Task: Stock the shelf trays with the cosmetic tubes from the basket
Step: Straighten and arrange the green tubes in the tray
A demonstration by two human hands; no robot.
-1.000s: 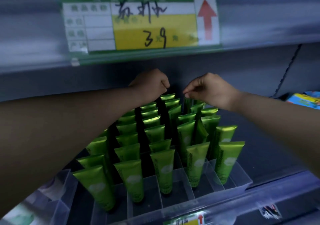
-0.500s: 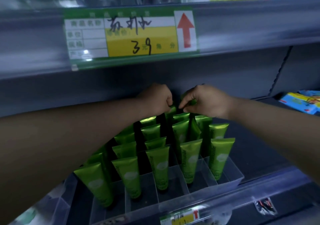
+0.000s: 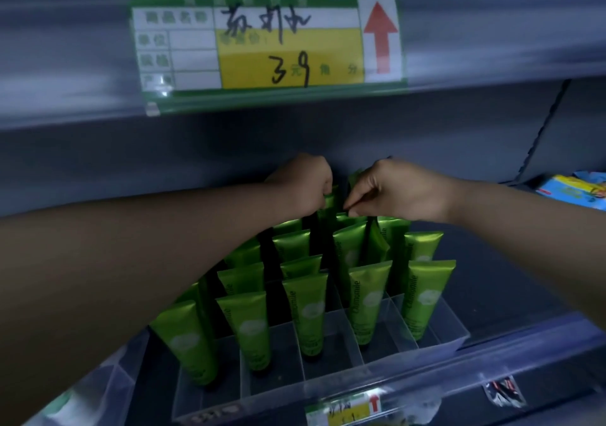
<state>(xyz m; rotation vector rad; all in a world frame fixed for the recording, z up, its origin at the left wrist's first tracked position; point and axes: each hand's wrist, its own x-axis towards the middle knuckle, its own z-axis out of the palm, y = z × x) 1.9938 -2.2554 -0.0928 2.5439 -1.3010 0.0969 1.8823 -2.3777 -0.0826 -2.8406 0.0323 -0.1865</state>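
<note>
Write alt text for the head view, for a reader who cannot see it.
A person's left grip and right grip each pinch a green cosmetic tube at the back of a clear divided tray on a store shelf. Rows of tubes stand in the tray below a handwritten price label.

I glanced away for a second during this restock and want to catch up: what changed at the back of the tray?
Both hands came down and closer together onto the rear green plastic tubes: the left hand now grips the top of one, the right hand pinches another's crimped edge. The front green tubes stayed standing in the clear plastic divided tray.
</note>
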